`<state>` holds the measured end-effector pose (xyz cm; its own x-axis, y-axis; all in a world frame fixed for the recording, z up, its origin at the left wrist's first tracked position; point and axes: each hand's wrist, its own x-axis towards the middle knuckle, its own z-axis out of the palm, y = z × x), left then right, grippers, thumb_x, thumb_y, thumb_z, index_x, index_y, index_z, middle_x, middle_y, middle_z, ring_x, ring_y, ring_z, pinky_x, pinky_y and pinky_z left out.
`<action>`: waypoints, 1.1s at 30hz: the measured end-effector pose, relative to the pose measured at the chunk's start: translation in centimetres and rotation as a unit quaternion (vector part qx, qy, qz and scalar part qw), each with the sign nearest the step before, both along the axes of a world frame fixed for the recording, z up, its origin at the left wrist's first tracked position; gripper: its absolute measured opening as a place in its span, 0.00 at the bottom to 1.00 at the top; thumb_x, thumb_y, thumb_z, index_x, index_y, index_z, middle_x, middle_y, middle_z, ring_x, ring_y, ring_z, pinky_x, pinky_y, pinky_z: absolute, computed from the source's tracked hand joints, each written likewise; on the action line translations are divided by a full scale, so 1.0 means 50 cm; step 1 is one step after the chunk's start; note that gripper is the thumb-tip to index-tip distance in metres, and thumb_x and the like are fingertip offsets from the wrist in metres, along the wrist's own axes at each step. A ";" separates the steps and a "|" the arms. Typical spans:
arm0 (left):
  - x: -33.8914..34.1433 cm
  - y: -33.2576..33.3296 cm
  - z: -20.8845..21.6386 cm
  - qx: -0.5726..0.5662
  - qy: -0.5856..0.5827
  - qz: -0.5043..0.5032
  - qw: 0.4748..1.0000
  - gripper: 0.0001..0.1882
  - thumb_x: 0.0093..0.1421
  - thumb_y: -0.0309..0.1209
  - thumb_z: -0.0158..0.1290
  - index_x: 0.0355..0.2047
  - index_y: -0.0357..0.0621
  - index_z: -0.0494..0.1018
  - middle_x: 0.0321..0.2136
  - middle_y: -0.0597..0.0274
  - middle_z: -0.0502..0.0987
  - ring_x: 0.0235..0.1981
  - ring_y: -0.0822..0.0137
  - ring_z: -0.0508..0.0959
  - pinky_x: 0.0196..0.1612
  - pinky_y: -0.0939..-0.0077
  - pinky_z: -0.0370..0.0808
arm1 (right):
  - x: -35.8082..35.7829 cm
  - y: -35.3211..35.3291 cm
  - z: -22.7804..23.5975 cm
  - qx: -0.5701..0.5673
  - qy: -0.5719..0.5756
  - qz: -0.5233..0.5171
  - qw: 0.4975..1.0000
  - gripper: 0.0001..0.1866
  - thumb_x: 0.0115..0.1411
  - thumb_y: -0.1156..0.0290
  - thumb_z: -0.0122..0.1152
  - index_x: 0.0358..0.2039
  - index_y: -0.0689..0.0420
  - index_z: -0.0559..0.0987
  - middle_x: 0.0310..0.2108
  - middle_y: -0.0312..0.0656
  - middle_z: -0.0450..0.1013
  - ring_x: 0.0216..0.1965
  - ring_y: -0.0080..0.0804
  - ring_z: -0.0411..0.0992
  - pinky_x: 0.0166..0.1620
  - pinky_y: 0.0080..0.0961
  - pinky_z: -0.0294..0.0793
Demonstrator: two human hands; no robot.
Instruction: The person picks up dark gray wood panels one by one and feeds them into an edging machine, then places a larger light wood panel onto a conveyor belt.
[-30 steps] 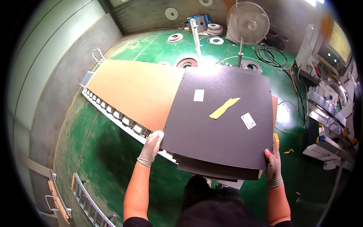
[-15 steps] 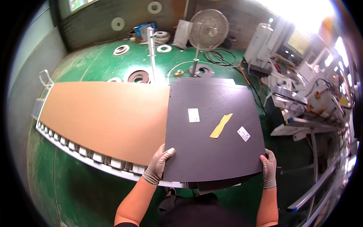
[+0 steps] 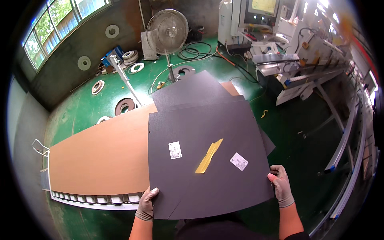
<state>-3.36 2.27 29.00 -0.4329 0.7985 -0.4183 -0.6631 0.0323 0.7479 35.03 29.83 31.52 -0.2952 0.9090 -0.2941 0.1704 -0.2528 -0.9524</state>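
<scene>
Gloved, my left hand (image 3: 146, 205) grips the near left edge of a dark grey panel (image 3: 208, 124), thumb on top. My right hand (image 3: 281, 186), also gloved, is closed on the panel's right edge near its front corner. Two white labels (image 3: 175, 150) and a strip of yellow tape (image 3: 209, 157) are stuck to its upper face. Another dark panel (image 3: 192, 91) shows behind and beneath it, turned at an angle, with one of its corners sticking out on the right. The fingers under the held panel are mostly hidden.
At the left, a long brown board (image 3: 100, 156) lies on a roller conveyor (image 3: 96, 203). A standing fan (image 3: 167, 32), cables (image 3: 196, 51) and edging rolls (image 3: 125, 106) are on the far side. Machinery (image 3: 276, 60) and metal rails (image 3: 348, 140) line the right.
The held panel has come nearer to me and off the stack, uncovering the dark panel behind it. My view has swung right. Both hands keep their grip.
</scene>
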 end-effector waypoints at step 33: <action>-0.330 -0.659 -0.154 -0.010 -0.117 0.201 0.972 0.23 0.64 0.31 0.53 0.57 0.32 0.70 0.50 0.50 0.78 0.48 0.57 0.81 0.54 0.61 0.79 | -0.529 -0.405 -0.079 -0.119 0.004 0.314 0.942 0.29 0.62 0.58 0.67 0.54 0.69 0.73 0.46 0.45 0.75 0.43 0.27 0.74 0.48 0.25 0.77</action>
